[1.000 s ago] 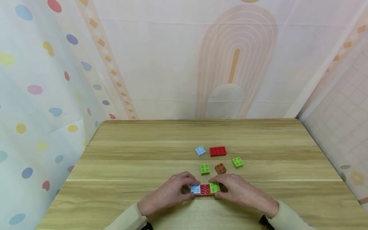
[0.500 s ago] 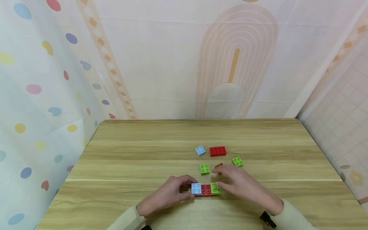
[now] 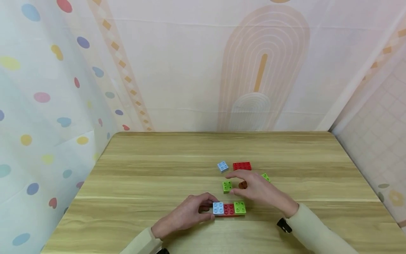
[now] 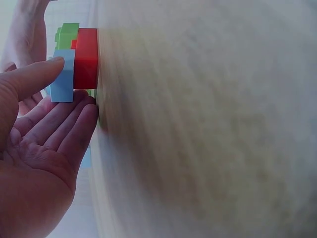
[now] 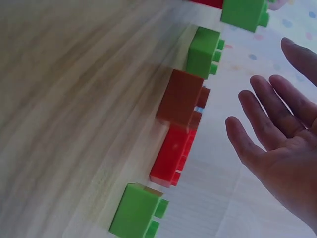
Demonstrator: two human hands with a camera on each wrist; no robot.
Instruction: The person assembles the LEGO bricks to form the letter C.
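Head view: the right grip (image 3: pixel 256 185), spread and holding nothing, hangs by the green brick (image 3: pixel 227 187) on the bench (image 3: pixel 142 173); the left grip (image 3: pixel 191 213) lightly pinches the blue end of the stack (image 3: pixel 229 209), nearer the person. The brick looks light, stiff and sturdy, best taken by opposite sides.

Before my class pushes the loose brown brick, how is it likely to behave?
The brown brick looks like moulded plastic, so it should feel stiff and probably light. Its squat, flat-sided shape rests on the table, so it would likely slide, not roll.
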